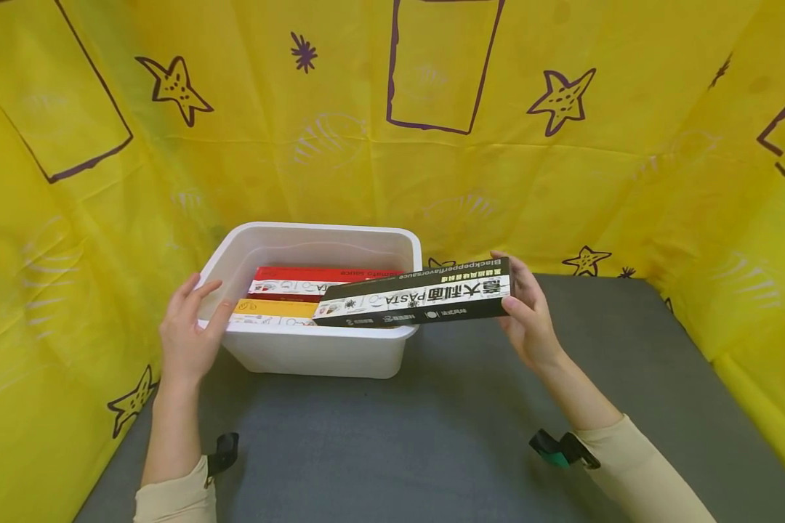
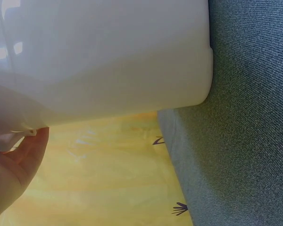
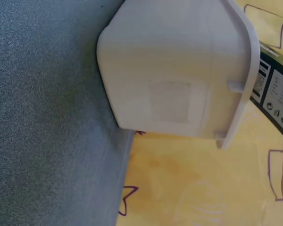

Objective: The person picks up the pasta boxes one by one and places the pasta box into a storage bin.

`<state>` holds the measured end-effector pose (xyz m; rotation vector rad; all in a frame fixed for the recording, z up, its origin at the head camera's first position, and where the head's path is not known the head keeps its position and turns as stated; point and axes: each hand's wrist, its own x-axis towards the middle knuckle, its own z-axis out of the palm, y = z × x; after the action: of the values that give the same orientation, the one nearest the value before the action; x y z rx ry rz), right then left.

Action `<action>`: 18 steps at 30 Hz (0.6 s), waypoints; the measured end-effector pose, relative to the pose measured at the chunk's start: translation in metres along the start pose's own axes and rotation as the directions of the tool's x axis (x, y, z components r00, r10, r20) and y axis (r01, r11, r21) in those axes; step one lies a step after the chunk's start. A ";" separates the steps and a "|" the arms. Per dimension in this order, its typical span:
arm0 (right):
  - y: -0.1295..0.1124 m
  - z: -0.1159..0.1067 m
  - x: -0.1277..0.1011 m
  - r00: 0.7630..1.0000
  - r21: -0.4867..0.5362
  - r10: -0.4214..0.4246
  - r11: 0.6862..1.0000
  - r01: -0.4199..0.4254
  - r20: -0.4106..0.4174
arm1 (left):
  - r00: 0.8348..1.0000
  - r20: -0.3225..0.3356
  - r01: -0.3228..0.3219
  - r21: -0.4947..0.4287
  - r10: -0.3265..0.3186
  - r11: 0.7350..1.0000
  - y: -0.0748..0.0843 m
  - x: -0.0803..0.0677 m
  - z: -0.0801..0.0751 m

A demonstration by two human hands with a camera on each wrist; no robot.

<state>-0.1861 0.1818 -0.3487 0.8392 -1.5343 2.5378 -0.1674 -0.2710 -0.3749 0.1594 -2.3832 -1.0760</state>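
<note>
- Gripping the black pasta box (image 1: 419, 298) by its end, our right hand (image 1: 528, 319) holds it across the white bin's (image 1: 314, 352) rim.
- Our left hand (image 1: 186, 334), fingers relaxed, rests against the bin's left wall.

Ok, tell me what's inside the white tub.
The white tub holds a red pasta box and a yellow pasta box, side by side. The black pasta box in the right hand covers their right ends and the tub floor there.
</note>
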 end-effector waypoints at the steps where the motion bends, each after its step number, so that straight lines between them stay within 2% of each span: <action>1: 0.001 0.000 0.002 1.000 -0.001 0.002 1.000 -0.002 0.001 | 1.000 0.000 0.000 -0.003 0.000 1.000 0.000 0.000 0.000; 9: 0.009 0.003 0.011 0.999 -0.012 0.046 0.999 -0.046 -0.004 | 1.000 -0.006 -0.010 -0.006 0.010 1.000 -0.002 0.000 0.001; 12: 0.012 0.003 0.011 0.996 -0.035 0.079 0.996 -0.080 -0.031 | 1.000 -0.005 -0.014 -0.008 0.014 1.000 -0.002 0.000 0.001; 15: 0.015 0.003 0.011 0.993 -0.091 0.109 0.989 -0.113 -0.049 | 1.000 -0.004 -0.015 -0.011 0.015 1.000 -0.003 0.001 0.001; 18: 0.018 0.005 0.012 0.993 -0.193 0.110 0.974 -0.116 -0.041 | 1.000 -0.007 -0.018 -0.010 0.018 1.000 -0.003 0.001 0.001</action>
<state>-0.2002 0.1661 -0.3551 0.7044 -1.8342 2.4074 -0.1693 -0.2726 -0.3774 0.1376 -2.3681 -1.0776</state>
